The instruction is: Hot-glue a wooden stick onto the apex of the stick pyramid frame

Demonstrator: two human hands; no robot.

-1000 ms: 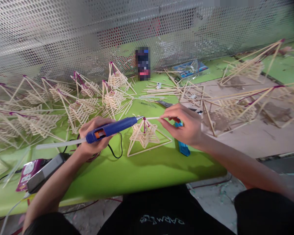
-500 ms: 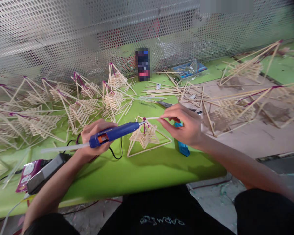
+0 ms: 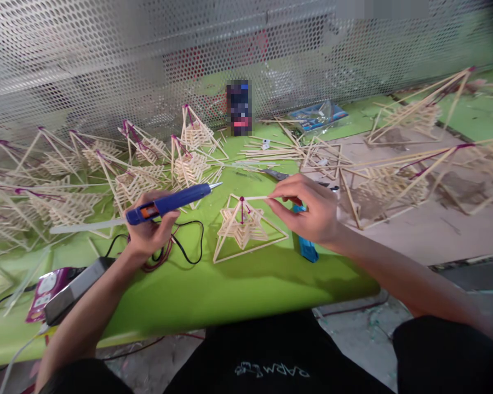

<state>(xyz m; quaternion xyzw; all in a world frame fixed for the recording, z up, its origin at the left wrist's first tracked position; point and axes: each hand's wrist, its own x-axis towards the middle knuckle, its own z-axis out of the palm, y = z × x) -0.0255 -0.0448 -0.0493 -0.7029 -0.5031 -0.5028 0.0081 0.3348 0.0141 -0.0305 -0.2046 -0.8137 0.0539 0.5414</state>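
Observation:
My left hand [image 3: 150, 224] is wrapped round a blue hot glue gun [image 3: 170, 203], with a clear glue stick [image 3: 88, 225] poking out of its back end. The metal nozzle points up and right, apart from the wooden stick pyramid [image 3: 243, 232] in front of me. Between thumb and fingers, my right hand [image 3: 306, 205] pinches the end of a thin wooden stick [image 3: 255, 198]. That stick's other end meets the pyramid's purple-marked tip. A star-shaped stack of short sticks stands inside the pyramid's frame.
Finished-looking stick pyramids [image 3: 137, 183] crowd the left; larger ones [image 3: 398, 180] stand on a board at right. Loose sticks [image 3: 267, 153], pliers-like tool handles [image 3: 277, 175] and a blue cutter-like object [image 3: 308, 246] lie nearby. A phone [image 3: 239, 108] leans against the mesh. A power strip [image 3: 49, 293] sits left.
My left hand has drawn the glue gun back to the left and up, so its nozzle has left the pyramid's tip. My right hand holds the stick in the same place.

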